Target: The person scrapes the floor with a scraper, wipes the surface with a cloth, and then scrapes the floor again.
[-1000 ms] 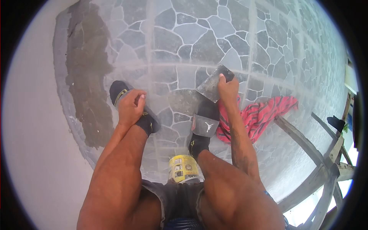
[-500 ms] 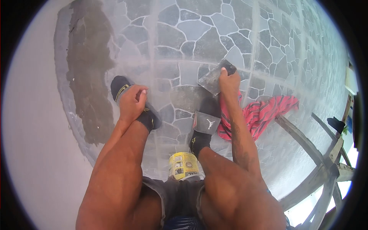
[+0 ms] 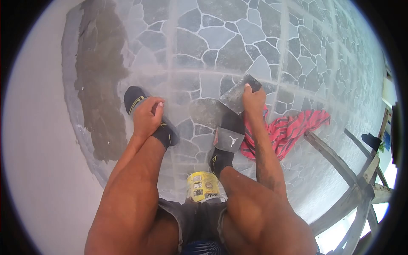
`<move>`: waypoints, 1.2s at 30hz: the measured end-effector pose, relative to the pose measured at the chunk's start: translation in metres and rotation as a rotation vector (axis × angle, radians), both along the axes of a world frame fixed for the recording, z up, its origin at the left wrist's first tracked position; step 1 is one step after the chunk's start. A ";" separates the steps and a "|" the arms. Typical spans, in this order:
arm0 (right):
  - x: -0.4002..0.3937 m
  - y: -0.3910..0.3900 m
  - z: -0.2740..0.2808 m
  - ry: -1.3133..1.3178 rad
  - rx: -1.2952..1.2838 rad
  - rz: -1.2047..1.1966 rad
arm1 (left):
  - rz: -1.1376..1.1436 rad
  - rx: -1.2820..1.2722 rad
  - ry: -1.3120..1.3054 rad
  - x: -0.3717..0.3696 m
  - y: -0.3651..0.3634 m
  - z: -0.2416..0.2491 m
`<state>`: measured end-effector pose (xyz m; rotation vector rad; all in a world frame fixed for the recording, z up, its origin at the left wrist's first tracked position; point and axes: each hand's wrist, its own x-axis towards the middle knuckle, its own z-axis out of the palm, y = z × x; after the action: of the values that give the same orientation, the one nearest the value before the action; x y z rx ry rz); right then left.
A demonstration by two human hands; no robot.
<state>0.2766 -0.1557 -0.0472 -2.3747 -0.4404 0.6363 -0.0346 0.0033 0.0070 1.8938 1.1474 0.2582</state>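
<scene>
My right hand (image 3: 254, 100) grips the upper right part of a flat dark rectangular sheet (image 3: 234, 96) smudged with pale dust, thumb on top. The sheet lies over the grey stone-patterned surface (image 3: 208, 80), which has white joint lines. My left hand (image 3: 146, 118) rests above my left foot, its fingers curled in and nothing visible in them. Beneath it is a black slide sandal (image 3: 134, 94) with a yellow mark. My right foot wears a dark sandal with a grey strap (image 3: 231, 139), just below the sheet.
A yellow-labelled bucket (image 3: 203, 187) stands between my legs. Red striped cloth (image 3: 293, 129) lies beside my right forearm. Wooden poles (image 3: 333, 157) cross at the right. On the left, a darker rough strip (image 3: 100, 80) borders a smooth pale area (image 3: 40, 127).
My right hand and the sheet have shifted very slightly downward. The left hand keeps its place above the foot, and the whole view has moved a little.
</scene>
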 end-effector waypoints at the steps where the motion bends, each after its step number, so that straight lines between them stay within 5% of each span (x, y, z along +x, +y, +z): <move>1: 0.001 -0.001 -0.002 0.019 -0.014 -0.003 | 0.025 -0.045 -0.003 -0.002 -0.002 -0.001; 12: -0.001 0.020 0.042 0.153 0.042 -0.051 | 0.055 -0.132 -0.009 0.000 -0.001 0.000; 18: -0.008 0.000 0.005 -0.083 -0.003 -0.013 | -0.041 0.021 0.006 -0.001 0.001 0.000; 21: -0.001 0.013 0.028 0.113 0.022 -0.030 | 0.037 -0.134 -0.049 -0.002 -0.002 -0.002; 26: -0.007 0.009 0.020 -0.011 -0.028 -0.018 | -0.015 -0.016 -0.051 0.002 0.005 0.002; 32: -0.004 0.014 0.026 0.166 -0.067 -0.064 | 0.031 -0.088 -0.034 0.001 -0.001 0.002; 36: -0.014 0.001 0.010 0.003 0.033 -0.080 | -0.009 -0.044 -0.049 0.000 0.002 0.002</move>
<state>0.2630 -0.1544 -0.0376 -2.3467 -0.3499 0.5918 -0.0343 0.0050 0.0086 1.8438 1.1035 0.2707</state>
